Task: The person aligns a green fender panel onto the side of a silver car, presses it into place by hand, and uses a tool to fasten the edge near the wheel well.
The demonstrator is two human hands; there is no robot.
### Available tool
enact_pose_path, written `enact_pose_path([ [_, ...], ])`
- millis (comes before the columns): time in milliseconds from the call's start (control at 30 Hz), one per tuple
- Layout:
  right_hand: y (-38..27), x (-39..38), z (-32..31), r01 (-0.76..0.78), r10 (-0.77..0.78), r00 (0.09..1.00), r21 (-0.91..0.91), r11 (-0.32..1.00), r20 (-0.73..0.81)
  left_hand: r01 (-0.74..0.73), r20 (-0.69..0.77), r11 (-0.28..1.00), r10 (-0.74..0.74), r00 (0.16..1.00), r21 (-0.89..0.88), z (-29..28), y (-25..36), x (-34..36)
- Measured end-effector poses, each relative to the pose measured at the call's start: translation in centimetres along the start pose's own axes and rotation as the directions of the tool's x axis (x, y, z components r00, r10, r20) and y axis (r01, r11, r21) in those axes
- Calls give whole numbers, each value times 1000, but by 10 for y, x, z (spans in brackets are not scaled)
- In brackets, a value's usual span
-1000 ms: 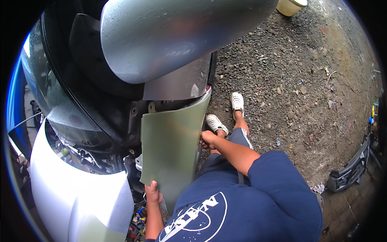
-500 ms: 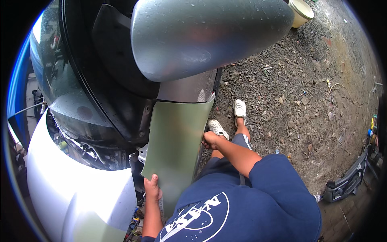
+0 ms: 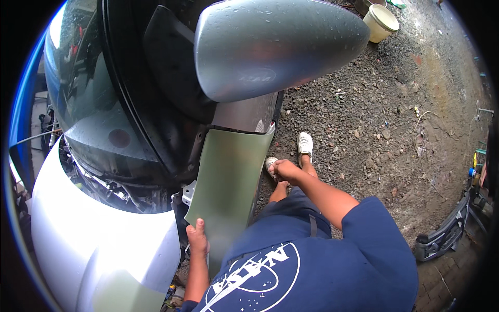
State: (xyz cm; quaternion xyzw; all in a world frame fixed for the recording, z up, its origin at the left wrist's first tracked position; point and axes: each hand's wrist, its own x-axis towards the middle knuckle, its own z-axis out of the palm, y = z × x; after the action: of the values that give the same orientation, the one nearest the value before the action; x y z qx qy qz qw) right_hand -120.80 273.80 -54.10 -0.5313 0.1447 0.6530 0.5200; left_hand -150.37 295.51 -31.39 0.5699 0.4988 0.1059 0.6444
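A smooth, gently curved olive-green body panel stands along the side of the car, directly below a grey-brown metal section. Its surface has a soft, satiny sheen, and its lower corner near the car sweeps into a concave curve. The person's left hand is clamped on that corner: the thumb lies straight against the painted face, and the other fingers fold out of sight behind the thin edge. The right hand is just beside the panel's outer edge, apart from it, with fingers curled together; whether they enclose anything small cannot be told.

Next to the panel's inner edge sits a pale metal bracket pierced with holes. A broad, domed white hood shines brightly at the lower left, beneath curved, tinted glass. Above the panel, a rounded silver shell, tapering toward one end, carries beads of water.

The person wears a navy fabric shirt and white shoes on coarse, stony gravel. A cylindrical cream bucket rests on the ground farther off, and a long, angular grey part lies at the right.
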Motion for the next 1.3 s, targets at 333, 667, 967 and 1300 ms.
enact_pose_path([
  [333,-44,-99,13,183,-168,979,-138,973,115,102,19,991,-104,994,83,3,8,4],
  [667,-112,-192,85,374,-292,926,-483,792,239,132,101,985,-143,985,110,19,39,-3],
  [967,-132,-225,128,447,-356,893,-459,767,275,79,81,987,-91,992,140,6,7,18],
  [1300,-172,-219,197,675,-544,722,-609,417,427,74,45,983,-83,996,171,3,-8,26],
])
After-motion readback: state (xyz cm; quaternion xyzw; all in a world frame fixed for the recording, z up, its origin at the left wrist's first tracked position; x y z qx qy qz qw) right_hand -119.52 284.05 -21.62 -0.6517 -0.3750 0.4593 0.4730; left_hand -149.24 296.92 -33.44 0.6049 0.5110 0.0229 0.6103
